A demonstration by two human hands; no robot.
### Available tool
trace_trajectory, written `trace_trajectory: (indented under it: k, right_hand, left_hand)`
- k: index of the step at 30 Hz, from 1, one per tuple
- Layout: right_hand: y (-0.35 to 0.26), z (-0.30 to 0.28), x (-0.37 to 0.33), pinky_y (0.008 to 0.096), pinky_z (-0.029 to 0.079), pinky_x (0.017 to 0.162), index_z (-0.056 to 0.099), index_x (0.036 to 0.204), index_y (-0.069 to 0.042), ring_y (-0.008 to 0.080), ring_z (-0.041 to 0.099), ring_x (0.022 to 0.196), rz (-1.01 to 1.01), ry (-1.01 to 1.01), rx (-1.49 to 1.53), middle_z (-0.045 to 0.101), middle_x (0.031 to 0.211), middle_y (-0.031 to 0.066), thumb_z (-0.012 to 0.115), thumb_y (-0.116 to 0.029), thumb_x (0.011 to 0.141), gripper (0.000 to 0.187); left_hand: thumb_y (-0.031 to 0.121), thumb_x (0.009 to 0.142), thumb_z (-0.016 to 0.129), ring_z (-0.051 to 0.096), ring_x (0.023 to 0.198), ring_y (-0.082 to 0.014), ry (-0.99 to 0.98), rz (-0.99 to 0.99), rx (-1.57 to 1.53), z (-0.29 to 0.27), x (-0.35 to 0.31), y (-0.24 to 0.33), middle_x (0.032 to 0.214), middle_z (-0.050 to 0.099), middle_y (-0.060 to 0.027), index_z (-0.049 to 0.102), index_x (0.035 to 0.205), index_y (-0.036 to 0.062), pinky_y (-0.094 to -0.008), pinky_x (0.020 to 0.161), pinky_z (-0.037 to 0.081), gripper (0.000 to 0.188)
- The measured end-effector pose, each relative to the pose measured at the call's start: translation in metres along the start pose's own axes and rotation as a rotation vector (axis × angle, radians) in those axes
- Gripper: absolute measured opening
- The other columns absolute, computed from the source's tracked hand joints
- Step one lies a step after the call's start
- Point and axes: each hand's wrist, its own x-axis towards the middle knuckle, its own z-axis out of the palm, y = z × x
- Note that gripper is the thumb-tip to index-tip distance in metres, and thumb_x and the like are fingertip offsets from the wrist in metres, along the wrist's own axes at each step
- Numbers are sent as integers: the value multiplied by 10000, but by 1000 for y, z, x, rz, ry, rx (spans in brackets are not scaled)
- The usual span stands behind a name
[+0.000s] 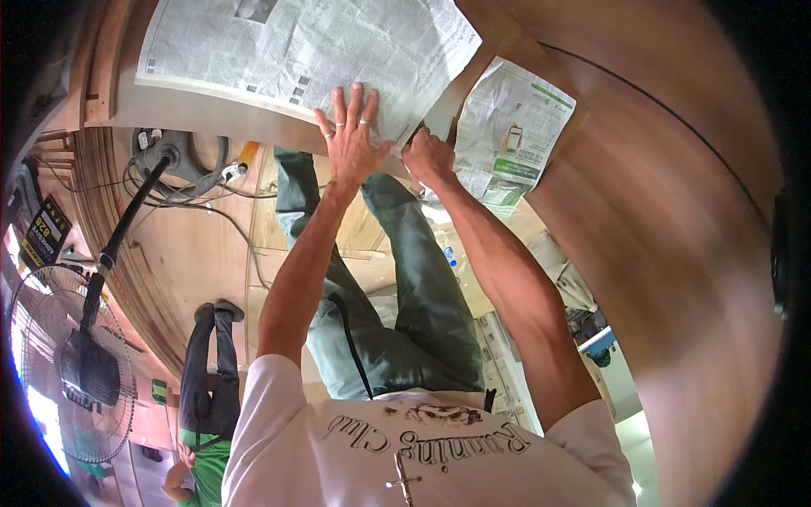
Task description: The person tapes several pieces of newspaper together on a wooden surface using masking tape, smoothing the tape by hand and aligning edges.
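Flat palm on the newsprint, closed fist at its edge

My left hand [353,150] lies with its fingers spread wide over the lower edge of the large newspaper sheet [287,59], which is spread on the wooden surface [617,127] ahead of me. My right hand [429,158] is curled into a fist just beside it, near that sheet's lower right corner. A small dark bit shows at the top of the fist; I cannot tell what it is, or whether I am gripping it or a fold of paper. The smaller newspaper sheet [515,118] lies just right of my fist, its lower end drooping.

I judge the step as steadying the large sheet while the fist works at its edge. To do it well, I should press evenly through the spread fingers, so the paper neither slides nor puckers. The left thumb points toward the fist, so if that dark bit is a blade, I ought to draw the thumb back first. Short, low pulls along the edge should suit thin newsprint, since a hard tug could tear it raggedly.
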Motion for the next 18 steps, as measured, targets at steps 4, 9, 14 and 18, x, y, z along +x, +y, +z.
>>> trace_trajectory:
  k: [4, 9, 14, 18]
  right_hand:
    - [-2, -1, 0, 509, 556, 846, 573, 1073, 81, 435, 721, 898, 20, -29, 14, 724, 919, 273, 591, -328, 901, 444]
    - [-10, 11, -14, 513, 554, 792, 582, 1146, 8, 418, 718, 915, 66, 0, 42, 731, 931, 242, 599, -394, 936, 454]
    - [-1, 23, -21, 450, 561, 731, 612, 1115, -30, 295, 733, 710, 164, -47, 243, 739, 806, 151, 577, -412, 961, 414]
    - [-9, 19, -18, 369, 568, 662, 671, 970, -39, 194, 693, 530, 189, -85, 290, 712, 657, 82, 568, -369, 975, 346]
  left_hand:
    - [478, 678, 862, 61, 1555, -384, 40, 23, -27, 5, 0, -1, 1686, 152, -70, 243, 1607, 234, -745, 1165, 53, 1143]
    - [493, 685, 847, 71, 1559, -355, 40, 80, 24, 18, -2, -7, 1688, 156, -30, 243, 1607, 254, -749, 1164, 44, 1127]
    - [444, 659, 871, 86, 1563, -322, 30, 69, -104, 18, 2, 0, 1682, 178, 0, 243, 1606, 270, -723, 1182, 68, 1150]
    - [459, 644, 875, 84, 1563, -324, 23, 45, -105, 18, -2, -3, 1681, 182, 3, 236, 1608, 280, -720, 1184, 58, 1170]
